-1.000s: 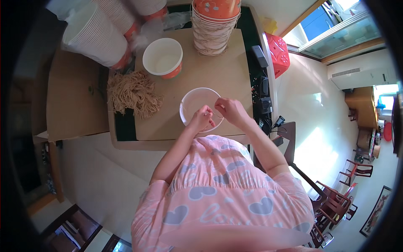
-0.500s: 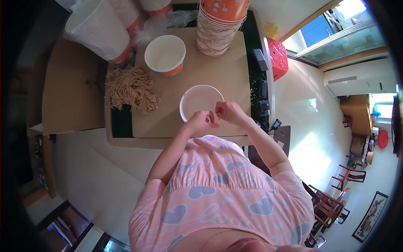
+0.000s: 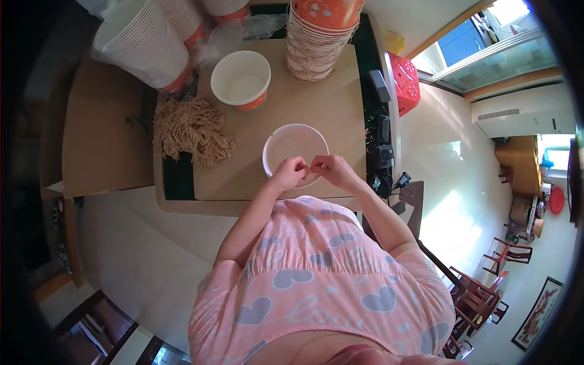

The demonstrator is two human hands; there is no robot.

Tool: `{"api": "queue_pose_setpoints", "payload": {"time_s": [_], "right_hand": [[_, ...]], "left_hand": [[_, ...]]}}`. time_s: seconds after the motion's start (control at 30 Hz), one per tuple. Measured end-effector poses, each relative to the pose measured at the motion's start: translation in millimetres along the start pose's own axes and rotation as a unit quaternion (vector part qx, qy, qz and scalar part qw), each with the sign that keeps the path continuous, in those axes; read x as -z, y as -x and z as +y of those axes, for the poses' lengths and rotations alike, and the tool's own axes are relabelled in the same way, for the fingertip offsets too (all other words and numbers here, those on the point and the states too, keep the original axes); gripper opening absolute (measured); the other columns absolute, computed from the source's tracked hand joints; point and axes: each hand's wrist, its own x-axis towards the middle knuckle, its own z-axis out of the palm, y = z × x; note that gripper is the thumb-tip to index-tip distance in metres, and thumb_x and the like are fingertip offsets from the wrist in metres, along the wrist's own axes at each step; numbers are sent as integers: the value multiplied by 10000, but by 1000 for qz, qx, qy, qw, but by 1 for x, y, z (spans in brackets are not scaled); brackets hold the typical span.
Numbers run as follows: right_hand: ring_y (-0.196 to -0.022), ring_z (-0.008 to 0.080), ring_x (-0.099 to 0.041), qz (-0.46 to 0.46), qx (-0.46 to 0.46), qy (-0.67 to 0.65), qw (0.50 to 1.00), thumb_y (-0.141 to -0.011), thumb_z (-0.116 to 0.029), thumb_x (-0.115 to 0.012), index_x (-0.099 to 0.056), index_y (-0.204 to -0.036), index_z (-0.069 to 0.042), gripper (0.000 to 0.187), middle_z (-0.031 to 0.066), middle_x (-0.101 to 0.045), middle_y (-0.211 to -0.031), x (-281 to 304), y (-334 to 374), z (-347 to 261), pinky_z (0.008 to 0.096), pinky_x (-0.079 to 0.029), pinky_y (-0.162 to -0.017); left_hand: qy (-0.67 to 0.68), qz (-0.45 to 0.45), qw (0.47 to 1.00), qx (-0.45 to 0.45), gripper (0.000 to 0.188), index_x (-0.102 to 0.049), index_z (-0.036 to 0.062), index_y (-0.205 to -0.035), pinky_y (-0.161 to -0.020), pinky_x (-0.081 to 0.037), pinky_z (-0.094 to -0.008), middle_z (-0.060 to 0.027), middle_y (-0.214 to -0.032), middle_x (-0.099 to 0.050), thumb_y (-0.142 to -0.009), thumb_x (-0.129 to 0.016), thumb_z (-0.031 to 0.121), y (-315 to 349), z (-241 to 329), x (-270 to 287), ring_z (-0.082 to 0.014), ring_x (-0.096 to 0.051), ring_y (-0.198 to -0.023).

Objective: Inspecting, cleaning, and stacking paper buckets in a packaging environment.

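Note:
A round white paper bucket (image 3: pixel 286 135) stands on the brown board in front of me, its inside facing up. Over its near right rim, my left hand (image 3: pixel 292 172) and my right hand (image 3: pixel 334 170) come close together with fingertips pinched. A thin pale string (image 3: pixel 312 174) barely shows between them; its ends are hidden by the fingers. Left of the bucket lies a loose heap of beige strings (image 3: pixel 194 131). Farther back is another white bucket (image 3: pixel 240 76) with an orange base. Behind that, a nested stack of buckets (image 3: pixel 319 45) carries strings hanging around its sides.
Tall stacks of white paper buckets (image 3: pixel 140 45) and a crumpled clear plastic bag (image 3: pixel 228 38) fill the back left. A cardboard box (image 3: pixel 109 125) is beside the table. Black power adapters (image 3: pixel 383 129) line its right edge, near a red stool (image 3: pixel 404 85).
My right hand has moved slightly down, and my left hand slightly up and right, so the fingertips are closer together. The whole view has shifted a little.

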Motion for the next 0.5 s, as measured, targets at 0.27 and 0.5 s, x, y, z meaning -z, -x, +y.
{"api": "queue_pose_setpoints", "payload": {"time_s": [0.27,0.5], "right_hand": [[-613,163,-577,136,-14,-18,991,-821,-75,-615,-639,-855,-32,60,92,-608,-746,-19,7,-5,282,-451,-562],[-647,155,-556,225,-9,-45,973,-838,-79,-608,-633,-850,-26,60,82,-567,-802,-31,12,-4,269,-436,-566]], "left_hand": [[76,25,991,108,108,-603,37,-917,-393,-270,-191,28,-663,-562,-830,-658,68,1,24,-10,-14,-419,-466],[162,-9,974,156,87,-666,28,-853,-401,-266,-193,32,-619,-545,-819,-677,108,-2,19,-10,-18,-394,-452]]}}
